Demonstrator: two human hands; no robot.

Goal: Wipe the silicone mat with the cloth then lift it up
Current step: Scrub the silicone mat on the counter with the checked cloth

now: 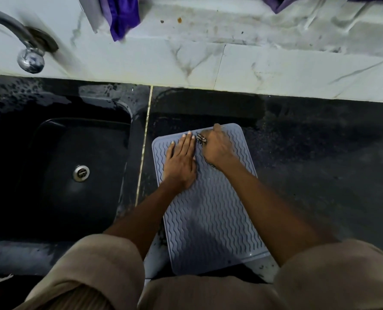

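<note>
A grey-blue silicone mat (210,220) with wavy ridges lies on the black counter, its near edge hanging over the counter's front. My left hand (181,159) lies flat on the mat's far left part, fingers straight and pressing down. My right hand (217,148) is beside it near the mat's far edge, fingers curled round a small dark patterned cloth (201,138). Only a bit of the cloth shows at the knuckles and under the wrist.
A black sink (58,166) with a metal drain lies left of the mat, and a chrome tap (29,57) stands behind it. A white marble ledge (230,63) runs along the back, with purple fabric (123,16) hanging over it. Black wet counter (320,164) spreads to the right.
</note>
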